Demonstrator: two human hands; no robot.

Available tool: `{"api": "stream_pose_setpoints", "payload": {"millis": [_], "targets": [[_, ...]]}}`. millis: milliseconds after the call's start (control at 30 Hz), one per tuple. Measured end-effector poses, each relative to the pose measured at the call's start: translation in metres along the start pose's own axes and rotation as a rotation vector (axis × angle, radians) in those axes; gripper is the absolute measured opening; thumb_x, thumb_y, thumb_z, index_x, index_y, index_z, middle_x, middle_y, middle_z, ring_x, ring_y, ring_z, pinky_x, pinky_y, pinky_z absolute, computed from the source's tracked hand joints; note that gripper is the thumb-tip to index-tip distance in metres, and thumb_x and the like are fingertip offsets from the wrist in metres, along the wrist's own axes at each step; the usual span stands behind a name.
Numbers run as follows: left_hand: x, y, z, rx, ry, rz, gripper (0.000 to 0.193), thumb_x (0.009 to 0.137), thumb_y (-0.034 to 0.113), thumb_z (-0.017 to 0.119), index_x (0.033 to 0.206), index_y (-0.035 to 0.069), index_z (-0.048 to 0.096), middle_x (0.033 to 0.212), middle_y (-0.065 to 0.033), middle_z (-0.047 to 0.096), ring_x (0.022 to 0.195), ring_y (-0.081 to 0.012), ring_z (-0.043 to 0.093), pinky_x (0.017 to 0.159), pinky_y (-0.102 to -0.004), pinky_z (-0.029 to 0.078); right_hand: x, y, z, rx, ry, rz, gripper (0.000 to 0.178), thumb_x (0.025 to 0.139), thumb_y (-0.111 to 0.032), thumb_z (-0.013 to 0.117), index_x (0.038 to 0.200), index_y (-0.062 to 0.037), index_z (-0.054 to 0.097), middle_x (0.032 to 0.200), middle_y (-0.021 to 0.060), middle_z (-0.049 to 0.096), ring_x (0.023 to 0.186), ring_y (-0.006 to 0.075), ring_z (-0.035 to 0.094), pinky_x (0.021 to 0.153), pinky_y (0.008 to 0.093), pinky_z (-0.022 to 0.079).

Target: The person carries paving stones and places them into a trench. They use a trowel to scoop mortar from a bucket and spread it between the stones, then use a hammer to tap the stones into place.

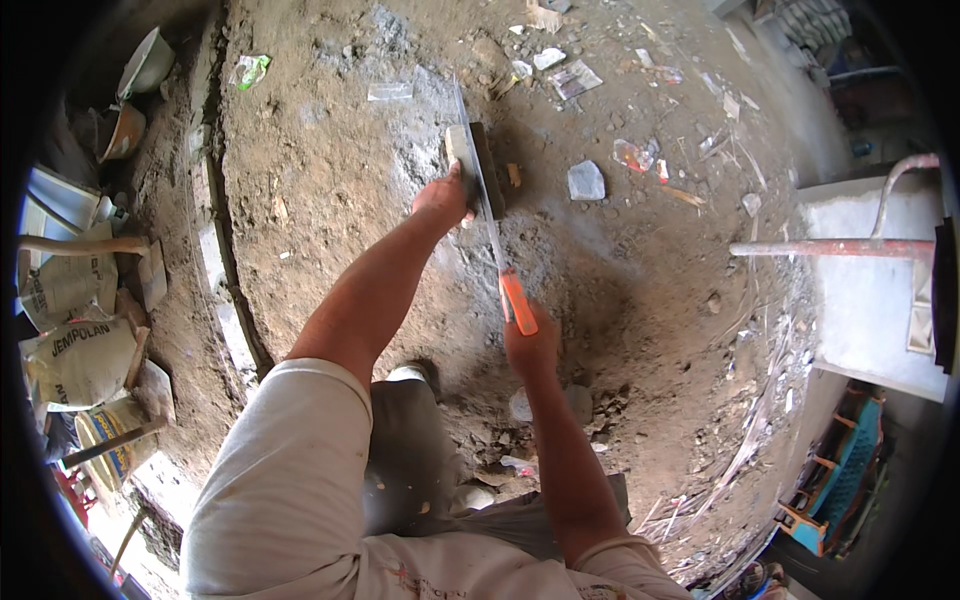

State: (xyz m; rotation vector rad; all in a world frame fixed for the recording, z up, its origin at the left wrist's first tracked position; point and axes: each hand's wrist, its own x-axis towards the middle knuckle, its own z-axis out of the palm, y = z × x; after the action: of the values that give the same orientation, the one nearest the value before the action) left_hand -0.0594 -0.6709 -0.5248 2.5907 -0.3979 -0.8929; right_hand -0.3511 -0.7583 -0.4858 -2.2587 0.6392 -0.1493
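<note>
At the far left, pale sacks [115, 345] were piled, apparently kept to one side as stores; to their right, a concrete strip [215, 260] was laid along the bare ground [330, 200]; near the middle, a pale block [458, 146] was gripped at its near left part by the left hand [443, 200], presumably so that it could be steadied against the blade (some of the fingers were hidden); the block was placed ahead of the body, within easy reach, and was crossed by a saw [491, 222]; the saw's orange handle [518, 304] was held in the closed right hand [530, 345], set nearer the body, seemingly so that the blade could be kept in line with the forearm; the blade was pointed away from the body and slightly leftward, its long axis nearly matched by the block's; farther right, a grey chunk [586, 181] was left on the ground, apart from the block; at the far right, a reddish metal bar [835, 248] was seen.
</note>
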Motion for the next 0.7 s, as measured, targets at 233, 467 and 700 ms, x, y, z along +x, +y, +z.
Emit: {"api": "stream_pose_setpoints", "payload": {"millis": [233, 467, 700], "targets": [[-0.012, 0.012, -0.006, 0.047, 0.028, -0.005, 0.098, 0.080, 0.028, 0.078, 0.154, 0.014, 0.016, 0.125, -0.0179, 0.062, 0.115, -0.0327, 0.061, 0.093, -0.0431, 0.050, -0.116, 0.042, -0.041, 0.036, -0.039, 0.100, 0.015, 0.075, -0.003, 0.057, 0.089, -0.0028, 0.054, 0.069, 0.0174, 0.054, 0.066, 0.0405, 0.059, 0.059, 0.0470, 0.046], [-0.002, 0.001, 0.001, 0.035, 0.039, 0.006, 0.110, 0.073, 0.034, 0.084, 0.154, 0.013, 0.014, 0.127, -0.0192, 0.060, 0.119, -0.0336, 0.058, 0.097, -0.0434, 0.048, -0.006, -0.005, -0.008, 0.050, -0.048, 0.130, 0.011, 0.077, -0.005, 0.058, 0.087, -0.0016, 0.055, 0.068, 0.0165, 0.053, 0.059, 0.0369, 0.053, 0.056, 0.0456, 0.044], [-0.013, 0.013, -0.008, 0.061, 0.008, -0.048, 0.107, 0.073, 0.031, 0.084, 0.154, 0.013, 0.016, 0.130, -0.0175, 0.058, 0.120, -0.0335, 0.057, 0.098, -0.0424, 0.048, -0.128, 0.043, -0.047, 0.041, -0.051, 0.157, 0.012, 0.077, -0.007, 0.059, 0.088, -0.0030, 0.055, 0.072, 0.0186, 0.058, 0.061, 0.0364, 0.058, 0.059, 0.0447, 0.047]]}}
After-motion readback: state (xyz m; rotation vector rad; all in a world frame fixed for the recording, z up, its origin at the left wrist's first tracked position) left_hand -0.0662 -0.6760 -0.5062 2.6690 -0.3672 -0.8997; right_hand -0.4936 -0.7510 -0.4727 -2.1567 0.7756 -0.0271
